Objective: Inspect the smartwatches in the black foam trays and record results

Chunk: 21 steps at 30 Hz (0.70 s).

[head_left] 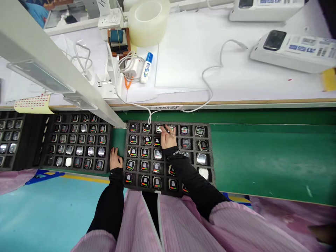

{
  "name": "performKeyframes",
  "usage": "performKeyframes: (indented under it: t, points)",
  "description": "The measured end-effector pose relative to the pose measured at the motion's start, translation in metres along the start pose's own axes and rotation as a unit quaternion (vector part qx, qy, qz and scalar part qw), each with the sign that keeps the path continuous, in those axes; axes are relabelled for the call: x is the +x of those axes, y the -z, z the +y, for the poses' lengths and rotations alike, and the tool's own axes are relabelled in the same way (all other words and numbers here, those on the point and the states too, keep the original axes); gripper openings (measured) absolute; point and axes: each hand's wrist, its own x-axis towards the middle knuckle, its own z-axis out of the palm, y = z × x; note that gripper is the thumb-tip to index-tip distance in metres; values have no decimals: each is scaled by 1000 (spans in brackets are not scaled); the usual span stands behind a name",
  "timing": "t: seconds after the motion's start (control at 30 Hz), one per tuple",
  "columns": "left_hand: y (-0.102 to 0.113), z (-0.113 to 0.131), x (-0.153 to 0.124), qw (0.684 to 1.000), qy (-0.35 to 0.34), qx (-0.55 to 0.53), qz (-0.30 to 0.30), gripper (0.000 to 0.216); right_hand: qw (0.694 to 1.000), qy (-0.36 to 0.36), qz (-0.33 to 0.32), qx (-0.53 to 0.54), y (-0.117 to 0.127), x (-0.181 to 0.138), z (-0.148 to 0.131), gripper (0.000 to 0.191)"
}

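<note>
Reaching across a dark foam tray (164,191), the person's right hand (168,137) is over the top row of smartwatches, its fingers partly extended above the third and fourth ones; the hand looks open, with no object clearly held, though whether the fingertips press on a screen cannot be told. The third watch (159,128) has a brightly lit face and sits by the fingers, inside its own compartment. The left hand (116,160) is open too, its fingers loosely extended, resting in the narrow gap between the central tray and a second foam tray (107,148) of watches, and gripping nothing visible. Both trays lie on a green bench (262,157). Many watches in the left columns of the central tray show dark faces with a coloured bar, while others toward the right look blank or reflective. A white cable (149,117) hangs down from the white work surface (183,52) behind, its end at the second watch of the top row. On that surface stand a wide roll of clear tape (136,31), a white tube with a blue cap (146,68) and, to the right, two white devices (296,50) with dark windows
</note>
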Motion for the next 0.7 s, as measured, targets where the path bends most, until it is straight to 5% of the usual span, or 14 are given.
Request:
performKeyframes:
  t: [0.27, 0.7]
  points:
    - [1, 1, 2, 1000, 13, 0, -6, 49, 999, 0, -24, -30, -1, -3, 11, 52]
    - [4, 5, 6, 1000, 10, -3, -9, 49, 996, -71, 48, -20, 32, -14, 40, 49]
